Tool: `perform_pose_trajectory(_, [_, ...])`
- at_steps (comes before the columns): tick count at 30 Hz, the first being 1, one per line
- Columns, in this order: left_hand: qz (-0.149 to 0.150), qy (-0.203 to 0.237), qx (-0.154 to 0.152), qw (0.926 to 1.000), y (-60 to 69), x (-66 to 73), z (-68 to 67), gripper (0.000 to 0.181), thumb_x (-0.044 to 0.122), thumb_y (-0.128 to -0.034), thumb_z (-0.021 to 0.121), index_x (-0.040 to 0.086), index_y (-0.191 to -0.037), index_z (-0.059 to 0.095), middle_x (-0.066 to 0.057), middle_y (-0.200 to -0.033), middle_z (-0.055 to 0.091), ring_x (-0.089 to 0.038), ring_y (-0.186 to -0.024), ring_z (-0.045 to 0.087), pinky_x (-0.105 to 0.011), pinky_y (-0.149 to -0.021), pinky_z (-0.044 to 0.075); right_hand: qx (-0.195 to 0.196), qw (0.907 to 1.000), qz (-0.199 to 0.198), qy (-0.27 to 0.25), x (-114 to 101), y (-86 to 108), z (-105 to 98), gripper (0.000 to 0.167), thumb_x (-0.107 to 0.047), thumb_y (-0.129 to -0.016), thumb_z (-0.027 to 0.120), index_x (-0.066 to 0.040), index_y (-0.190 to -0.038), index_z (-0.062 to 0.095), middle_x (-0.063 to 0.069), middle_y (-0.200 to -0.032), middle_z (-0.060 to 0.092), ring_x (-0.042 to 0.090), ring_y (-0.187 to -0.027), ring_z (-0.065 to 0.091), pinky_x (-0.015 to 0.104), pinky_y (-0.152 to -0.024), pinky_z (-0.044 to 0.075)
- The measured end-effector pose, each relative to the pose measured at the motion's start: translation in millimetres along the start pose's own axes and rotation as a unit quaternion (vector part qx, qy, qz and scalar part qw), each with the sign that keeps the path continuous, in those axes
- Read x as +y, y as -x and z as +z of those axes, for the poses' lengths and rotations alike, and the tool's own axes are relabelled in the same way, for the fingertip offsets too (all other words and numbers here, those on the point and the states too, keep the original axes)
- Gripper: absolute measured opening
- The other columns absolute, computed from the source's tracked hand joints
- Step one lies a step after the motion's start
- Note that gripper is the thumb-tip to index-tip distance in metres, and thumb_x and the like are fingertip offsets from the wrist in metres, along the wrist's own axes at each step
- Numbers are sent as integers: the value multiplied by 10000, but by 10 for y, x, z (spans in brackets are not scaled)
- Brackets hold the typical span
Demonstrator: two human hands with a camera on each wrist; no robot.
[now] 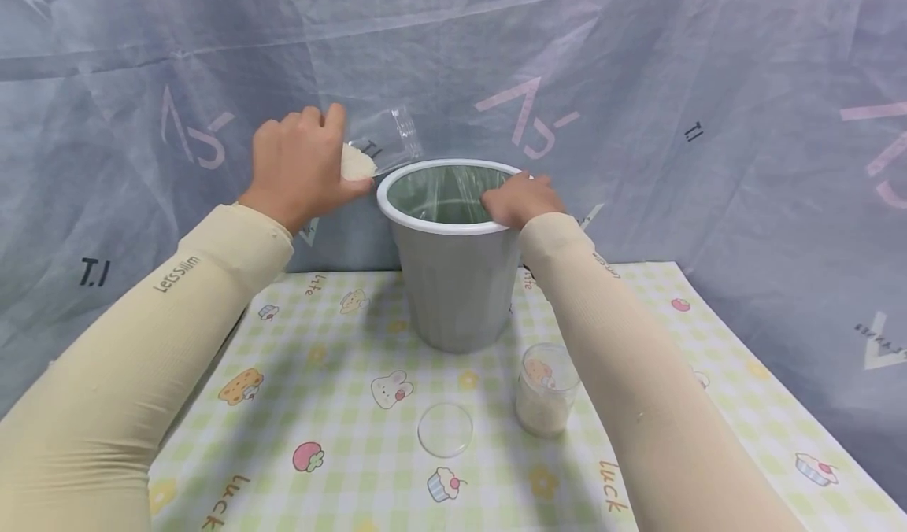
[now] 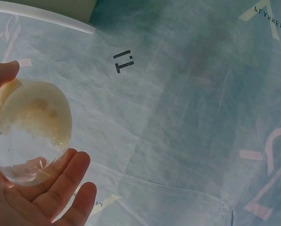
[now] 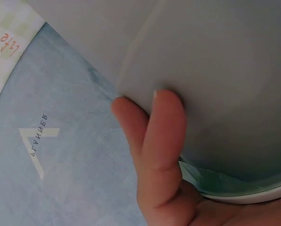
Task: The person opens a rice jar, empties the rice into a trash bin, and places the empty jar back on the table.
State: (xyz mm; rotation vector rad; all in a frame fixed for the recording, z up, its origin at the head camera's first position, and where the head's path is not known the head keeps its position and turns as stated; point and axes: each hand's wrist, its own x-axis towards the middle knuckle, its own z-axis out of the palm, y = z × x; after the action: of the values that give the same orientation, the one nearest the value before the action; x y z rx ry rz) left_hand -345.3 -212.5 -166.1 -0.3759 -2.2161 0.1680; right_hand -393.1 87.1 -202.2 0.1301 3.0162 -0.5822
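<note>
My left hand [image 1: 298, 162] holds a clear plastic bag [image 1: 388, 138] up at the left of the bin's rim. The bag has pale, whitish contents bunched near my fingers, and its crimped end points right toward the bin. In the left wrist view, thumb and fingers lie around the rounded bag [image 2: 34, 110]. A grey trash can [image 1: 460, 296] with a white rim stands on the table. My right hand [image 1: 524, 199] grips that rim on its right side; the right wrist view shows fingers [image 3: 166, 127] against the outer wall. Thin clear film and a green inside show within the bin.
A clear jar [image 1: 546, 394] with pale grains low inside stands right of centre, close to my right forearm. A round clear lid [image 1: 445, 430] lies flat beside it. A checked cloth [image 1: 283, 430] covers the table; a grey-blue curtain [image 1: 708, 186] hangs behind.
</note>
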Motion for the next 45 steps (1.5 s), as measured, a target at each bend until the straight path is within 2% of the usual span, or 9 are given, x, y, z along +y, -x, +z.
perform_pose_trajectory(6, [66,-11,0,10000,4,10,-10,694,494,-746,785,-14,-1148,537,-198,-827,577,-397,-623,556,-482,-516,417,-18,10000,-32,22,-3,25,7,913,-507,-986,330,-7,-1634,-75,310,-1682,57,489,-1464,340,604,-1155,369])
perform_pose_trajectory(12, [162,6,133,9998,-12,47,10,663,486,-757,761,-11,-1141,550,-202,-841,599,-400,-623,567,-504,-535,446,72,10000,-24,-8,-3,33,16,919,-508,-980,345,0,-1639,-45,304,-1677,94,483,-1449,364,602,-1147,380])
perform_pose_trajectory(19, [130,57,176,9997,-15,55,35,663,478,-736,780,-1,-1130,545,-197,-867,605,-394,-640,563,-500,-545,433,42,10000,-26,-7,-15,25,21,917,-499,-974,344,1,-1638,-43,307,-1674,95,478,-1433,382,588,-1135,396])
perform_pose_trajectory(24, [131,7,7,9999,-27,50,9,713,451,-735,794,-10,-1215,540,-232,-958,622,-414,-719,576,-528,-581,467,52,10000,-28,-45,-15,25,28,917,-500,-975,347,1,-1639,-41,304,-1678,89,480,-1430,385,589,-1132,402])
perform_pose_trajectory(29, [171,-26,-72,9998,-39,51,-9,720,439,-738,797,-16,-1230,534,-235,-970,611,-425,-778,591,-532,-599,477,63,10000,-7,-39,-21,18,33,918,-504,-977,350,3,-1639,-36,302,-1675,98,474,-1420,398,587,-1127,407])
perform_pose_trajectory(35, [244,-64,25,9997,-55,49,-9,720,390,-718,817,-27,-1236,543,-237,-985,614,-441,-840,620,-545,-619,488,79,10000,3,-27,-15,10,33,916,-503,-978,347,1,-1640,-36,301,-1678,94,483,-1427,390,589,-1133,401])
perform_pose_trajectory(45, [390,-48,213,9990,-54,61,14,703,333,-693,857,-33,-1210,552,-229,-975,614,-426,-798,606,-536,-599,486,41,10000,-25,-37,19,10,25,915,-501,-977,343,-2,-1640,-42,299,-1683,73,486,-1426,391,596,-1126,405])
